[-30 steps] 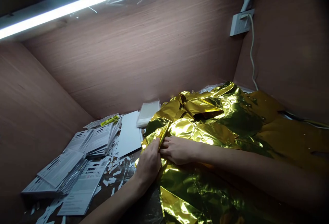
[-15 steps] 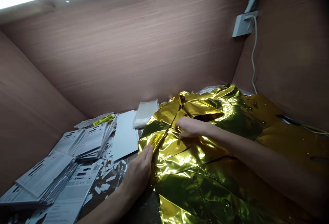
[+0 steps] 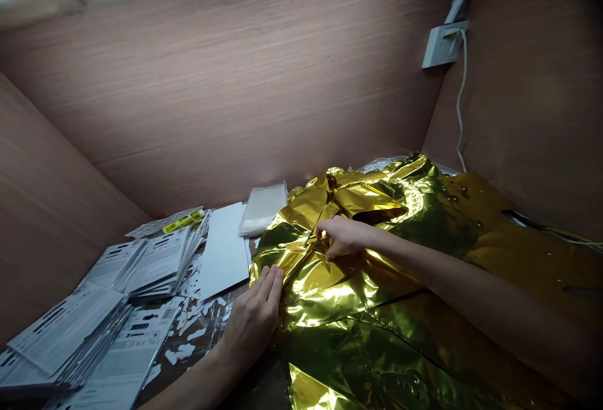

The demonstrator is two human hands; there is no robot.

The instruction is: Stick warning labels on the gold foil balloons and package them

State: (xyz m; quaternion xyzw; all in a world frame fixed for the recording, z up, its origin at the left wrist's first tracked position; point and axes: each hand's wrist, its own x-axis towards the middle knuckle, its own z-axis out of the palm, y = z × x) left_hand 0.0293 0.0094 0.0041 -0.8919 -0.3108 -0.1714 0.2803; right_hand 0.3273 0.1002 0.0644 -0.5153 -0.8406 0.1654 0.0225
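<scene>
A large crumpled sheet of shiny gold foil (image 3: pixel 325 306) covers the middle and right of the table, creased and bulging. My left hand (image 3: pixel 257 306) rests on its left edge, fingers stretched out and lying on the foil; the thumb is hidden. Over the upper middle of the sheet, my right hand (image 3: pixel 346 234) reaches in from the right and pinches a fold of the foil between thumb and fingers. Just behind that hand, a dark gap opens between raised folds.
To the left lie stacks of printed packaging cards (image 3: pixel 157 259), a yellow packet (image 3: pixel 183 220) and white card (image 3: pixel 223 250). Clear plastic sleeves (image 3: pixel 264 209) sit at the back. White paper scraps (image 3: pixel 181 352) litter the table. A socket (image 3: pixel 445 44) with a cable hangs on the wall.
The view has shifted slightly. My right hand has pulled the pinched foil a little, and its creases have changed. My left hand's fingers have spread slightly on the edge.
</scene>
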